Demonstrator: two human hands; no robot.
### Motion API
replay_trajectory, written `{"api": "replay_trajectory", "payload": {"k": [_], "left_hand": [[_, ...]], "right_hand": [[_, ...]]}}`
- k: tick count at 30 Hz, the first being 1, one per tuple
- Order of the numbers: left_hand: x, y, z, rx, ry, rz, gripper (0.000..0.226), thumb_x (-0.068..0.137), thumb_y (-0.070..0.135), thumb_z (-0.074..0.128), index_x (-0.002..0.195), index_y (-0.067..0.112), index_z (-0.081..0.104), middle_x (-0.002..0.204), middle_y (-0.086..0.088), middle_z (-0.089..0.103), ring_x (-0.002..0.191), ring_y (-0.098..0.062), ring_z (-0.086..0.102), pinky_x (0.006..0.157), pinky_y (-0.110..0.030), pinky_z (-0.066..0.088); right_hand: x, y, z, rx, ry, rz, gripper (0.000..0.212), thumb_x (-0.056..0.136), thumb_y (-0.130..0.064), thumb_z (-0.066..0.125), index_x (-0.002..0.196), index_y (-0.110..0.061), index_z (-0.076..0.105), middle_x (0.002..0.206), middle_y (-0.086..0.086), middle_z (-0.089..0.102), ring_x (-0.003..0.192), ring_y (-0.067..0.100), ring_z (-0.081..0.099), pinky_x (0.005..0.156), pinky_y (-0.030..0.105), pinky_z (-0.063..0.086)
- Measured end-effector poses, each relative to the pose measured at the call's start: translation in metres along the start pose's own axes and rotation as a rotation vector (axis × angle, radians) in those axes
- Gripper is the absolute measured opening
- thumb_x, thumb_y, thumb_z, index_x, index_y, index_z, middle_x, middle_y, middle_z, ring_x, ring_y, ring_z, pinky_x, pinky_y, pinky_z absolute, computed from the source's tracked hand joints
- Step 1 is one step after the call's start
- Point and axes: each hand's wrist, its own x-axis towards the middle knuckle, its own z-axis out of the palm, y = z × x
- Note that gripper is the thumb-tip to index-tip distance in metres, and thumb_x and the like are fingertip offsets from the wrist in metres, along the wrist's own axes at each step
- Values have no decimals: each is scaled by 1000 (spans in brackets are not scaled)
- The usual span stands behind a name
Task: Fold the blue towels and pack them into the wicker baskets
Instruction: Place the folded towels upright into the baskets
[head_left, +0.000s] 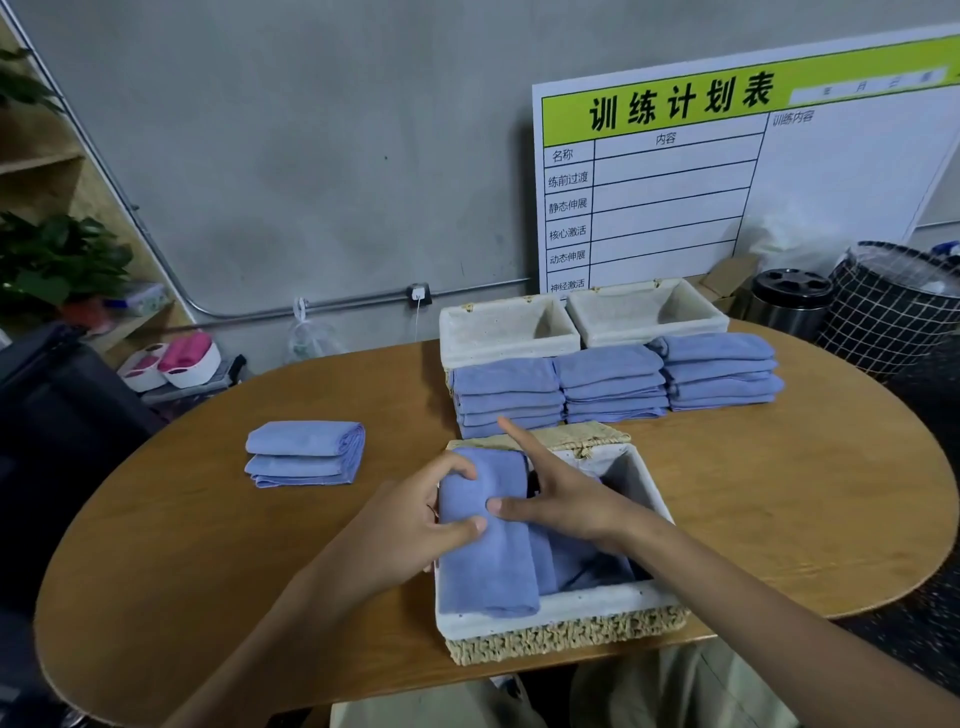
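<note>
Table (779, 493); basket (561, 618) interior half-hidden

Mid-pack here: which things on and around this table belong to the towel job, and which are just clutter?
Job:
- folded towel gripped by left hand, right hand touching it
- near wicker basket
- two empty baskets
- three towel stacks
- small towel pile

Lying about:
- whiteboard
- bin
- mesh hamper
- plant

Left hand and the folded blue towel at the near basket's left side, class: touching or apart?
Touching. The head view shows the left hand gripping the folded towel, thumb on top and fingers curled round its left edge, inside the near basket.
</note>
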Motion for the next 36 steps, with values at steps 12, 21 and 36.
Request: {"api": "replay_trajectory", "payload": {"k": [12,21,36], "left_hand": [[3,-24,31,278,210,44,45,79,64,68,118,45,56,96,22,49,86,0,52,66,-15,33],[2,-47,-6,448,36,264,74,80,77,54,144,40,50,148,37,32,139,11,28,111,-34,31],[11,-8,-17,613,-144,41,90,72,69,74,150,46,35,154,15,32,141,0,23,112,-32,22]], "right_hand": [[1,10,6,-420,188,-118,96,82,-37,80,152,-42,16,113,-3,61,92,-2,55,78,14,42],[-28,1,-6,-835,148,-307,74,77,-70,66,141,-38,46,142,-29,34,122,-7,43,90,21,45],[-25,-7,-12,-900,-90,-102,95,74,-76,62,152,-29,38,157,-26,19,140,-2,29,111,30,37]]}}
